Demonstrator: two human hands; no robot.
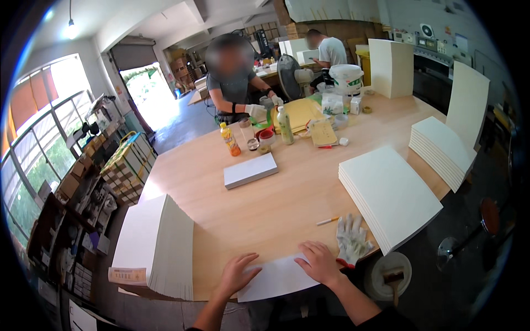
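Note:
At the table's near edge lies a white sheet of paper or thin board (pixel 279 277), its front edge bowing slightly over the side. My left hand (pixel 237 273) rests at the sheet's left end, fingers stretched and thumb apart. On its right end my right hand (pixel 319 262) lies with the fingers spread. Neither hand grips anything. Just right of my right hand is a stained white work glove (pixel 352 238), and a small white-and-orange stick (pixel 327 221) lies beyond it.
A tall stack of white board (pixel 179 251) stands left; flatter stacks (pixel 389 193) lie right. A white block (pixel 251 170), an orange-labelled bottle (pixel 229 140) and a green bottle (pixel 285 127) sit farther off. A bucket with a brush (pixel 381 287) stands below. A gloved co-worker (pixel 234 88) works opposite.

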